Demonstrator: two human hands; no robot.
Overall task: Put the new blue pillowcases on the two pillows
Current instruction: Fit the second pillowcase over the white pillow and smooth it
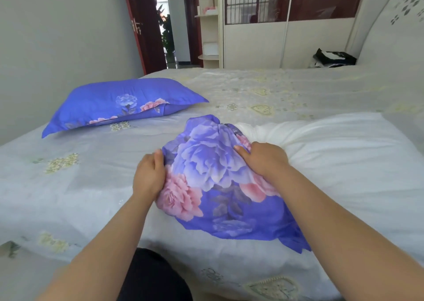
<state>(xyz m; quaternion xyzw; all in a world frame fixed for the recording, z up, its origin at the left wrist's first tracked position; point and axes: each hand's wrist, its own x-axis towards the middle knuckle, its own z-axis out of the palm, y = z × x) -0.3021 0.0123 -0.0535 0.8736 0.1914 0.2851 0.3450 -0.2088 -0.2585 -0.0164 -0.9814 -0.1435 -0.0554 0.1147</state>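
Upper left: pillow (119, 104) cased, done. Centre: case (220, 186) bunched over end of white pillow (332, 154), mostly bare; left hand (149, 177) and right hand (263, 160) gripping case edges.

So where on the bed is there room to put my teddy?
Bare sheet lies left of the left hand, below the finished blue pillow. More lies beyond the white pillow, toward the headboard. It's crowded where both hands bunch the pillowcase.

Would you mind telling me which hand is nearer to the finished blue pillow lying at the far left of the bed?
Left. The left hand grips the loose pillowcase edge on the side facing the finished pillow; the right hand holds the opposite side.
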